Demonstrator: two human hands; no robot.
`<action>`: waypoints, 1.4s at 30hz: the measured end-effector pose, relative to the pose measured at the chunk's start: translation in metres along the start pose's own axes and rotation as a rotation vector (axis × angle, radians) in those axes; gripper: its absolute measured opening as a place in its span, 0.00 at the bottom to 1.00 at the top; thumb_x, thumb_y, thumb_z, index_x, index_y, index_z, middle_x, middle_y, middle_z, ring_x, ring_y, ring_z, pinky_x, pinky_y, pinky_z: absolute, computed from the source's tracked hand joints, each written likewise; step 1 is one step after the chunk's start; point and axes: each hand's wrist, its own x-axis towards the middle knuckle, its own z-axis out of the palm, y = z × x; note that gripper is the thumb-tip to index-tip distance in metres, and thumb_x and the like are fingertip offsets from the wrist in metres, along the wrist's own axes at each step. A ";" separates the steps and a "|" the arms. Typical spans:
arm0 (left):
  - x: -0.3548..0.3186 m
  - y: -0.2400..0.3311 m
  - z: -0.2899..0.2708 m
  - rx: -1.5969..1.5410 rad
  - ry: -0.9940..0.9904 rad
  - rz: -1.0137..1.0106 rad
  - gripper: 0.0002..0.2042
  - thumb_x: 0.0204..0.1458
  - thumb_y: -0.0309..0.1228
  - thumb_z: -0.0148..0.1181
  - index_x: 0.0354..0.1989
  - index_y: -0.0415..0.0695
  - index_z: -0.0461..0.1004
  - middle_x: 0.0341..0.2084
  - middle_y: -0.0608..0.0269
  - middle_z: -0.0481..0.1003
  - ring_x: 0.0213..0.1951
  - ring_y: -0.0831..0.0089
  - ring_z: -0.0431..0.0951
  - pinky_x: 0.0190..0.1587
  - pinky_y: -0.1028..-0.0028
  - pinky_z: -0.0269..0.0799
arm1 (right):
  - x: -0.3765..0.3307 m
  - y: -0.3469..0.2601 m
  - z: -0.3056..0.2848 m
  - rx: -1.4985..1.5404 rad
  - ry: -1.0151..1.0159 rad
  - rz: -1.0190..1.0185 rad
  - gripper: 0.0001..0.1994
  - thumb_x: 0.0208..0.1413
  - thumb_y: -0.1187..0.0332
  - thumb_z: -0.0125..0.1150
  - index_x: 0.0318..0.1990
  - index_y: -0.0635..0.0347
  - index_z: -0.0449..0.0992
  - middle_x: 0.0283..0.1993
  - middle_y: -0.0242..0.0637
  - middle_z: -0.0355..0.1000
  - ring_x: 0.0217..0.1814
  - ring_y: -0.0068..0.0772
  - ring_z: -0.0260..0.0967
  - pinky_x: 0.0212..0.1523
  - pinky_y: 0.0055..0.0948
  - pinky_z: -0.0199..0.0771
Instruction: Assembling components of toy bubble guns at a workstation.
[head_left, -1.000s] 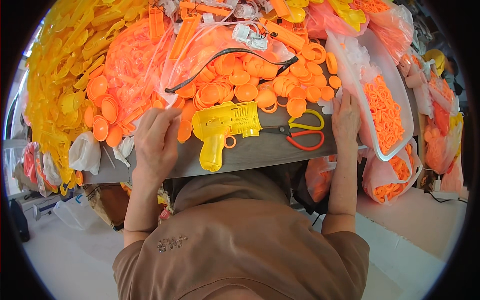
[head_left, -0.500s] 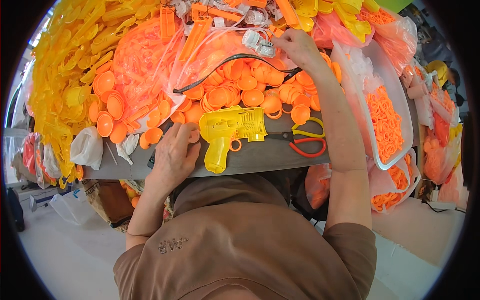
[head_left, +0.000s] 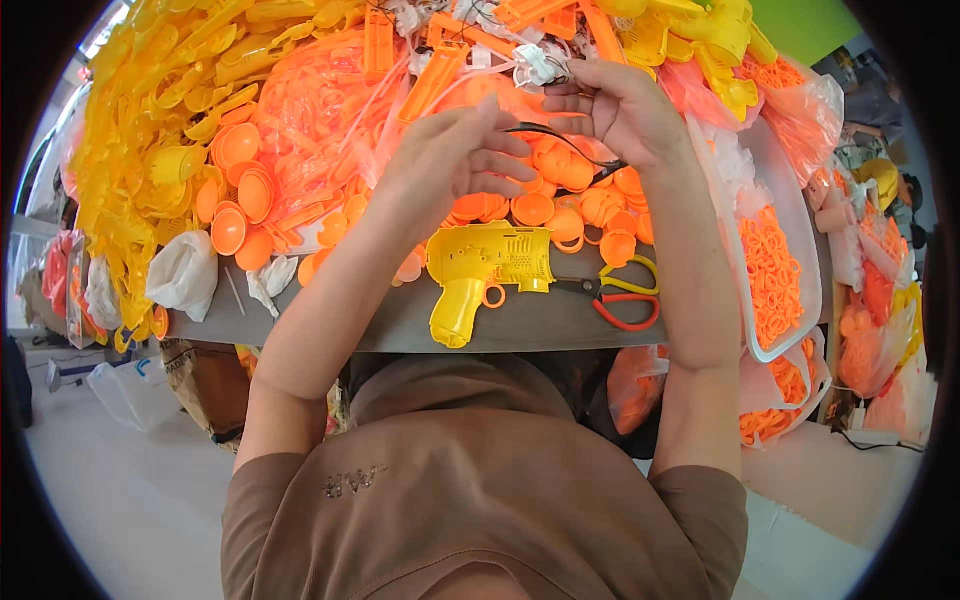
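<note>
My left hand [head_left: 458, 160] reaches over the orange pile with its fingers stretched and apart, holding nothing. My right hand [head_left: 630, 112] is farther right, thumb and forefinger at the dark wires of a small white plastic unit [head_left: 537, 66], its other fingers loosely spread. Nearer to me lies a yellow toy-gun half shell [head_left: 503, 256], open side up, its grip toward me, with an orange ring-shaped trigger [head_left: 494, 294]. Scissors [head_left: 628, 310] with one red and one yellow handle loop lie just right of the shell. A black strap [head_left: 570, 143] crosses the orange pile between my hands.
Yellow plastic parts [head_left: 165, 165] heap up at the left. Orange cup-shaped pieces [head_left: 533, 208] cover the middle of the grey table [head_left: 400, 325]. A clear bin [head_left: 765, 352] of orange rings [head_left: 770, 270] stands right of my right forearm. A white bag [head_left: 185, 275] sits at the left edge.
My left hand has risen from the table edge beside the yellow shell and swung forward toward my right hand, its fingers opening. The white unit at my right fingertips has shifted slightly away from me.
</note>
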 end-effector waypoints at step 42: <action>0.028 0.003 -0.018 -0.301 -0.093 0.154 0.11 0.54 0.24 0.50 0.45 0.35 0.67 0.36 0.57 0.74 0.36 0.72 0.74 0.42 0.72 0.70 | -0.037 0.052 0.040 -1.190 0.204 -0.779 0.21 0.48 0.72 0.62 0.50 0.63 0.65 0.32 0.38 0.72 0.30 0.27 0.67 0.32 0.25 0.68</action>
